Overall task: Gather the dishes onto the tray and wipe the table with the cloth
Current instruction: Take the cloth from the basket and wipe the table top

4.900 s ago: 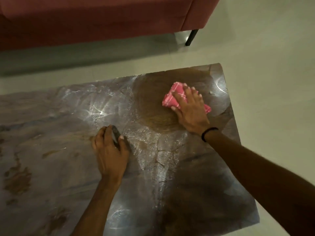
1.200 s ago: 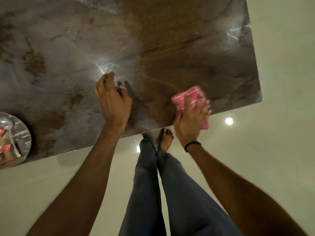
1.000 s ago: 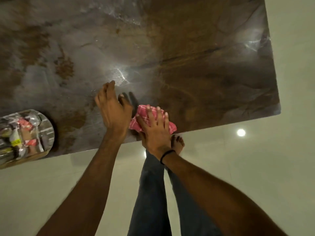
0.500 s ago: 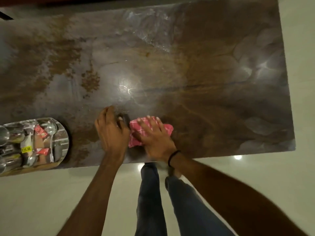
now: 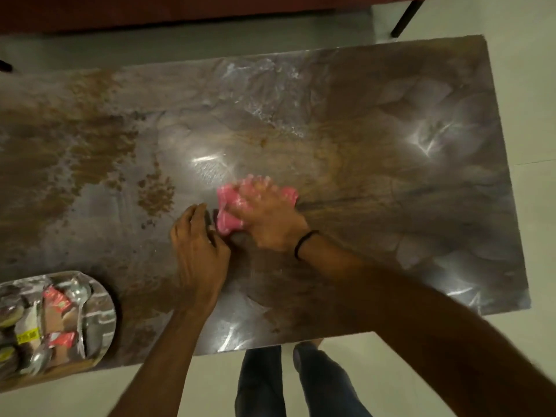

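My right hand presses the pink checked cloth flat on the glossy brown marble-patterned table, near its middle; the hand is blurred by motion. Just left of the cloth, my left hand rests on the tabletop with its fingers bent and nothing in it. A shiny metal tray sits at the table's near left corner, loaded with steel bowls, spoons and red sachets.
A dark red sofa runs along the far side, one black leg at upper right. Pale tiled floor surrounds the table. My legs in blue jeans stand at the near edge.
My right hand has slid the cloth away from the near edge toward the table's middle. My left hand stays planted beside it. The view has tilted up, showing more tray and the sofa.
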